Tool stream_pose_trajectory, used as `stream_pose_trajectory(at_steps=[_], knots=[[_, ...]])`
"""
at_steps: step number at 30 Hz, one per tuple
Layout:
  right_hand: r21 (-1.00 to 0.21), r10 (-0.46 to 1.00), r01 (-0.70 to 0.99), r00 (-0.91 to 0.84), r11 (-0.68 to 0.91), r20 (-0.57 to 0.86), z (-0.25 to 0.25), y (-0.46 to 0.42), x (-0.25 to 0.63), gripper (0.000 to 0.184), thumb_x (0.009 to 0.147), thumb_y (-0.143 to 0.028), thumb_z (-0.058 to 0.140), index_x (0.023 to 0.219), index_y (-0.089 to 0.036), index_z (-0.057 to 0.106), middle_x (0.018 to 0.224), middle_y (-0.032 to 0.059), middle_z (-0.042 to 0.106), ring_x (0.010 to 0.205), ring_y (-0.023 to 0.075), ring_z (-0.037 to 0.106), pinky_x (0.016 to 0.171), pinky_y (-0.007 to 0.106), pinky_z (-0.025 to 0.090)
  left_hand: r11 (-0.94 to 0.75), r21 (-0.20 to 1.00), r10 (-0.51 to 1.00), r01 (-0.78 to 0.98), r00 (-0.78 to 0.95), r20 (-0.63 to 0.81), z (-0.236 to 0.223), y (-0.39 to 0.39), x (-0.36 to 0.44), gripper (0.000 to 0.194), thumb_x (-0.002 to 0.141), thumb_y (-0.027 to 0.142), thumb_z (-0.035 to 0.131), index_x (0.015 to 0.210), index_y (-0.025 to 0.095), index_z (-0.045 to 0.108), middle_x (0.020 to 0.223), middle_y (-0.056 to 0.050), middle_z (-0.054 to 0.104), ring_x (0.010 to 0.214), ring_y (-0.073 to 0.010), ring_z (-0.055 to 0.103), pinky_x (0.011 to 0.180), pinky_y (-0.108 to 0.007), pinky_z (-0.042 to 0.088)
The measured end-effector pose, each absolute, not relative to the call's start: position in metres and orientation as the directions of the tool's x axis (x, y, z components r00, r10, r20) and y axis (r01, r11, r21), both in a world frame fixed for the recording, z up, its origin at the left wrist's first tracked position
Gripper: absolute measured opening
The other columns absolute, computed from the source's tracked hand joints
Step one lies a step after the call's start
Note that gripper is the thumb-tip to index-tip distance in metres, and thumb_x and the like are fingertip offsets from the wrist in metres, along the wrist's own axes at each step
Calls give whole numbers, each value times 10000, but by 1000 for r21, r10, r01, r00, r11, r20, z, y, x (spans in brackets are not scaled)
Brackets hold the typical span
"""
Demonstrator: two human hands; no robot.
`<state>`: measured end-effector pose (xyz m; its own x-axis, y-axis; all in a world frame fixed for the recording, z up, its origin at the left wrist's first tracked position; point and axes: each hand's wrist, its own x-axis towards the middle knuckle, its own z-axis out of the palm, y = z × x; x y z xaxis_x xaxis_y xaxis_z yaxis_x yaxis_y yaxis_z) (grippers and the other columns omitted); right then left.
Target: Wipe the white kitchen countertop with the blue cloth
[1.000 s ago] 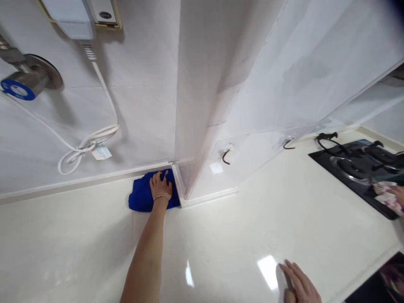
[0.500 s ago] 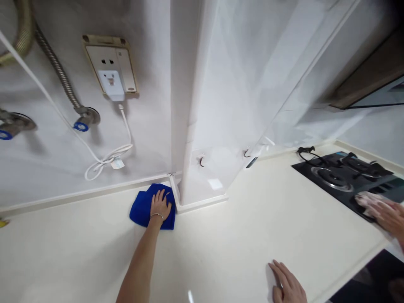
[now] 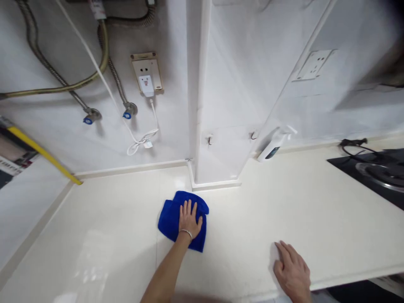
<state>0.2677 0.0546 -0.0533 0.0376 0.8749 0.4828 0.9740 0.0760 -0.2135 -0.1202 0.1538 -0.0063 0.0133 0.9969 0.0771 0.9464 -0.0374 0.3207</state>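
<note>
My left hand (image 3: 190, 219) lies flat on a blue cloth (image 3: 170, 216), its fingers spread and pressing it onto the white countertop (image 3: 246, 227). The cloth is spread out with uneven edges, a little in front of the base of the wall pillar (image 3: 225, 160). Farther right, my right hand (image 3: 293, 267) rests on the countertop near its front edge. Its fingers are stretched out and hold nothing.
A white spray bottle (image 3: 272, 147) leans against the wall right of the pillar. A black gas stove (image 3: 378, 168) stands at the far right. A socket with a plugged-in cord (image 3: 147, 78), water valves (image 3: 129, 111) and a yellow pipe (image 3: 44, 151) are on the left.
My left hand and the cloth have drawn back from the corner at the pillar. The view has turned left, bringing the yellow pipe in; another person's hands at the stove have left the view.
</note>
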Motion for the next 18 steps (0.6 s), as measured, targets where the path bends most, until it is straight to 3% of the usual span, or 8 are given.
stream_pose_trajectory(at_steps=[6, 11, 14, 18], knots=[[-235, 875, 970, 56, 67, 480, -55, 51, 271, 634, 826, -265, 431, 1458, -224, 470, 1335, 127, 606, 1240, 380, 553, 1021, 584, 443, -120, 504, 989, 856, 147, -13, -8, 66, -57, 782, 928, 582, 400, 1593, 235, 178, 1692, -139, 55, 1562, -335, 4, 1283, -622, 101], [-308, 884, 948, 73, 83, 462, -54, 49, 272, 685, 752, -291, 465, 1436, -261, 502, 1342, 133, 596, 1229, 414, 551, 1002, 634, 435, -162, 608, 973, 777, 229, -33, 4, 21, -49, 717, 940, 619, 352, 1572, 294, 257, 1695, -85, 130, 1570, -290, 60, 1296, -589, 114], [-350, 886, 930, 62, 117, 460, -54, 46, 276, 765, 683, -297, 494, 1448, -271, 493, 1372, 142, 577, 1240, 445, 536, 995, 660, 418, -111, 619, 986, 778, 164, -29, 6, 6, -72, 693, 927, 630, 396, 1545, 325, 325, 1685, -50, 200, 1567, -273, 117, 1300, -569, 125], [-364, 889, 908, -22, 210, 458, -60, 43, 285, 890, 630, -307, 511, 1515, -310, 410, 1450, 123, 521, 1264, 485, 506, 957, 710, 405, 62, 570, 998, 820, -66, -14, 1, -19, -124, 691, 924, 614, 433, 1545, 334, 321, 1685, -31, 206, 1565, -275, 131, 1297, -571, 135]])
